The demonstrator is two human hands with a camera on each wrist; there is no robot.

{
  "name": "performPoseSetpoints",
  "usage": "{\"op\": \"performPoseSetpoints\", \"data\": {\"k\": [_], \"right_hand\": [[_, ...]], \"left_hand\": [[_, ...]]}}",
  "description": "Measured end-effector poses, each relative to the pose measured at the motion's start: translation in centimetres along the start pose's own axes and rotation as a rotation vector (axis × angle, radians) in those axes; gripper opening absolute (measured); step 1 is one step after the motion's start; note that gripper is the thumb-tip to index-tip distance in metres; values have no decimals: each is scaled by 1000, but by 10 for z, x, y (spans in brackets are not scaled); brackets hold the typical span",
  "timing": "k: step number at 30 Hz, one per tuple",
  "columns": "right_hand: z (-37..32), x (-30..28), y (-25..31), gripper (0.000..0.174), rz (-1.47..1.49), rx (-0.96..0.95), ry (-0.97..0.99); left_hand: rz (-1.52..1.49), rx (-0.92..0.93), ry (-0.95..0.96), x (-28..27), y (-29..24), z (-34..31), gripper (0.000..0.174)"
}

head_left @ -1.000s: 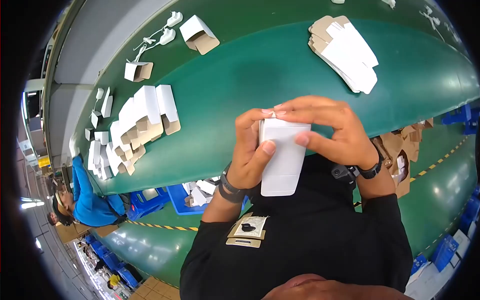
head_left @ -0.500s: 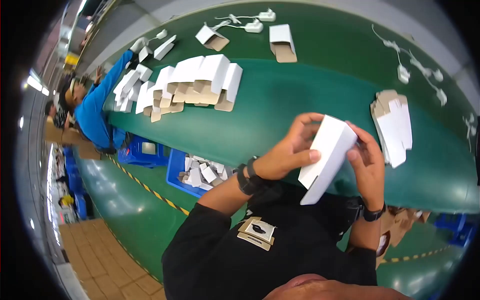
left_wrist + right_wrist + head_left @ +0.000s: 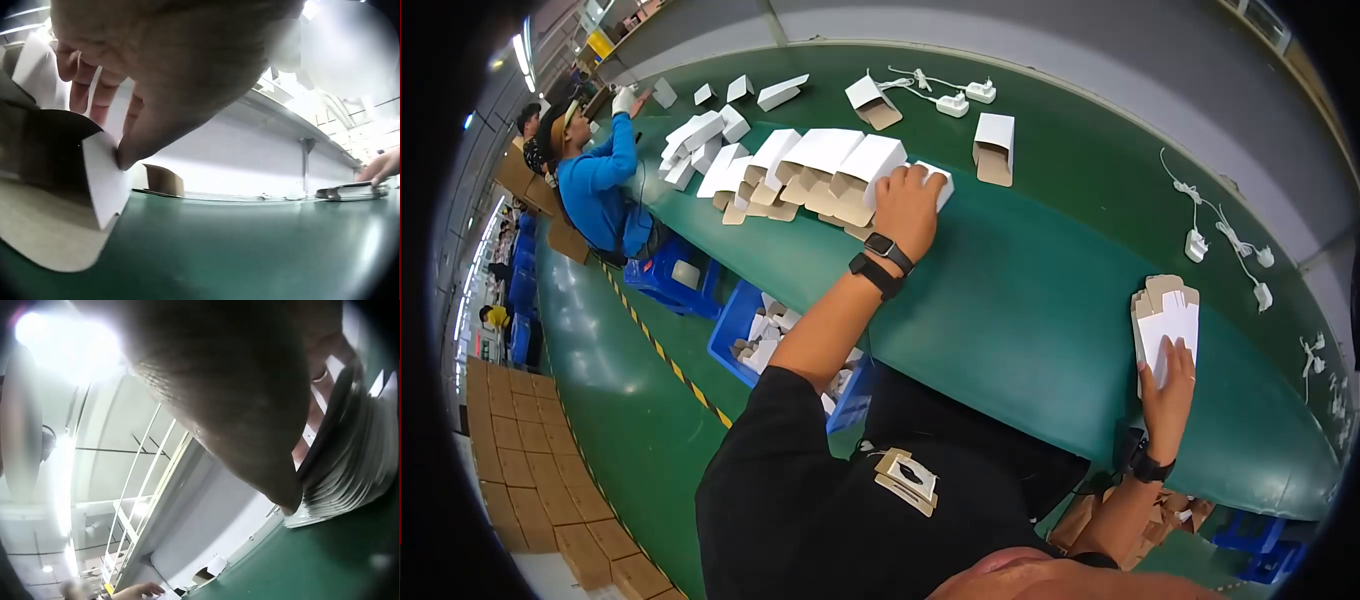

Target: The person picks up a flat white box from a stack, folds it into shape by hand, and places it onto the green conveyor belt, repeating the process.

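Observation:
My left hand (image 3: 908, 215) is at the right end of a row of upright-folded white boxes (image 3: 820, 150) with open brown flaps. It grips the end white box (image 3: 941, 183); in the left wrist view the thumb presses a white box side (image 3: 103, 178) and the fingers reach over behind. Across the table, my right hand (image 3: 1168, 395) is on a stack of flat white cartons (image 3: 1168, 318). Its fingers lie over the top and its thumb is at the stack's left edge. From the right wrist, the carton edges (image 3: 356, 481) show fanned beside the thumb.
White plug adapters with cables (image 3: 952, 104) and single boxes (image 3: 994, 145) lie along the far side of the green table (image 3: 1020, 300). Below the near edge stands a blue bin (image 3: 725, 335) of white boxes. A person in blue (image 3: 600, 175) sits at the left.
Both hands held and turned a white box; now it stands at the row's end under the left hand. The right hand has left it and moved right onto the flat cartons.

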State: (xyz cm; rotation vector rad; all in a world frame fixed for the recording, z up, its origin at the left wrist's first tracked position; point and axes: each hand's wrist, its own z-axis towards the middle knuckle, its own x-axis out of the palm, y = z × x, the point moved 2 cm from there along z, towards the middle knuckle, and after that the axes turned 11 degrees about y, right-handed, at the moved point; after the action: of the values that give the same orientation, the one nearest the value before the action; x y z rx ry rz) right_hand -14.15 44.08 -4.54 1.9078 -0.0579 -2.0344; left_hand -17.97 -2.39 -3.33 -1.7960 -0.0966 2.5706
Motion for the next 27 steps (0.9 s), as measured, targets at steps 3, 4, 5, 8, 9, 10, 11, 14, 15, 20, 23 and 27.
{"op": "performPoseSetpoints", "data": {"k": [3,4,5,8,9,10,11,14,15,20,23,27], "right_hand": [[1,1,-3,47,23,-29,-28],[2,1,-5,43,22,-47,-51],[0,0,-6,39,19,-61,-71],[-4,-12,7,31,-86,35,-222],[-4,-19,14,28,-149,77,-302],[-5,-26,24,28,-156,98,-295],[-7,-35,40,24,-135,2,-426],[-22,-51,101,20,54,-209,-556],[-27,-50,120,20,202,-300,-485],[-40,-38,134,21,669,-421,-248],[-38,-47,121,24,1018,-376,9],[-23,-61,94,24,1103,-213,137]], "left_hand": [[104,-68,-67,7,9,-5,42],[12,-49,-88,-4,-1,-9,41],[-84,-29,-103,-18,-13,-15,40],[-543,203,-92,-40,-61,-34,34],[-718,248,52,-44,-82,-44,44],[-891,295,198,-47,-103,-54,54],[-904,311,217,-51,-125,-62,54],[-1540,288,480,-42,-180,-70,84],[-1666,306,394,-37,-193,-69,91],[-1937,291,366,-36,-203,-71,105],[-1975,292,687,-26,-179,-76,106],[-2161,275,1074,-37,-176,-92,107]]}}
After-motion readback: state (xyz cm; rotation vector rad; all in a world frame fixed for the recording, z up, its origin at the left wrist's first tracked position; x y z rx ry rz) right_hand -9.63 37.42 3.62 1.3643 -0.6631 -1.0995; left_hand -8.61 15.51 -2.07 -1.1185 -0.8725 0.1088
